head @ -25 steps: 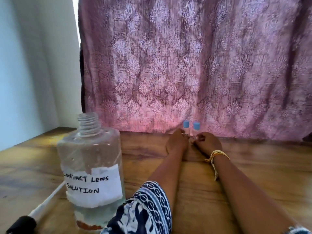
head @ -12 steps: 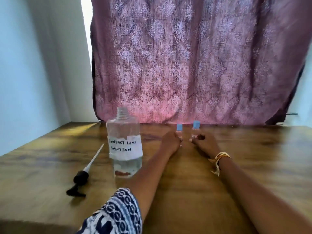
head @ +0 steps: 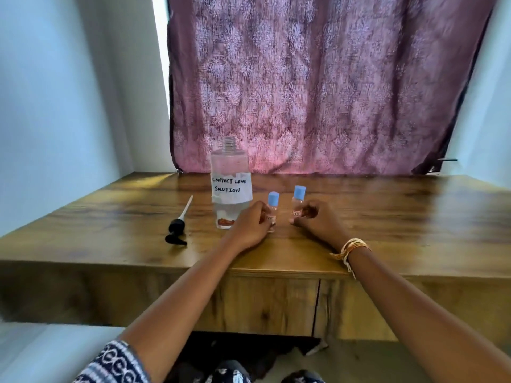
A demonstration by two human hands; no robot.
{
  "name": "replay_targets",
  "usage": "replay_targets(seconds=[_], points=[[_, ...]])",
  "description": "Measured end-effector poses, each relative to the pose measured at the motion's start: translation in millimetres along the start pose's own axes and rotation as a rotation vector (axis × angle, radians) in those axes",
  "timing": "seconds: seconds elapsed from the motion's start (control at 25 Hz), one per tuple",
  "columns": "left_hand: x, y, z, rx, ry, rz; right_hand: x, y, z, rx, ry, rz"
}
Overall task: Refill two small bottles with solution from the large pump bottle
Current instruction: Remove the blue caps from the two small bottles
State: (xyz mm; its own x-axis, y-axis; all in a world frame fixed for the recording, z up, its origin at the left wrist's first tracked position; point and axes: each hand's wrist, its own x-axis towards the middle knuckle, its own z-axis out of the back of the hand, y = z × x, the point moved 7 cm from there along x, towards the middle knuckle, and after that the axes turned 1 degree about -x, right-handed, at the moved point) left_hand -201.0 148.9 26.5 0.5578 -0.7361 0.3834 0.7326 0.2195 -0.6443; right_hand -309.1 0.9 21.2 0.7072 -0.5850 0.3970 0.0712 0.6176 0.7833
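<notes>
Two small clear bottles with blue caps stand upright side by side on the wooden table (head: 387, 217). My left hand (head: 250, 223) grips the left small bottle (head: 273, 207) around its body. My right hand (head: 318, 221) holds the right small bottle (head: 298, 203) at its lower part. Just left of my left hand stands the large clear bottle (head: 231, 183) labelled "contact lens solution", its neck open, with a little liquid at the bottom. Its black pump head with white tube (head: 178, 225) lies on the table further left.
A purple patterned curtain (head: 318, 84) hangs behind the table, with pale walls on both sides. The table's front edge (head: 166, 268) runs under my forearms, with a drawer front below it.
The camera has drawn back and up, so the table's front edge now shows. Both hands stay on the two small bottles, which have come nearer to the large bottle.
</notes>
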Motion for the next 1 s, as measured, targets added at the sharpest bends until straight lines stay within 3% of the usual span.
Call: replay_targets(seconds=[0.56,0.64,0.72,0.8,1.0], points=[[-19,7,6,-0.073,-0.052,-0.038,-11,0,-9,-0.106,0.145,-0.084],[-20,7,7,-0.077,-0.052,-0.037,-13,5,4,-0.055,-0.038,-0.082],[-20,7,8,-0.064,-0.056,-0.033,-24,27,25,0.079,-0.345,0.053],[-20,8,9,-0.055,-0.066,-0.020,-31,59,31,0.063,-0.442,0.212],[-22,7,12,-0.108,-0.096,0.044,-21,107,-7,-0.055,-0.164,0.246]])
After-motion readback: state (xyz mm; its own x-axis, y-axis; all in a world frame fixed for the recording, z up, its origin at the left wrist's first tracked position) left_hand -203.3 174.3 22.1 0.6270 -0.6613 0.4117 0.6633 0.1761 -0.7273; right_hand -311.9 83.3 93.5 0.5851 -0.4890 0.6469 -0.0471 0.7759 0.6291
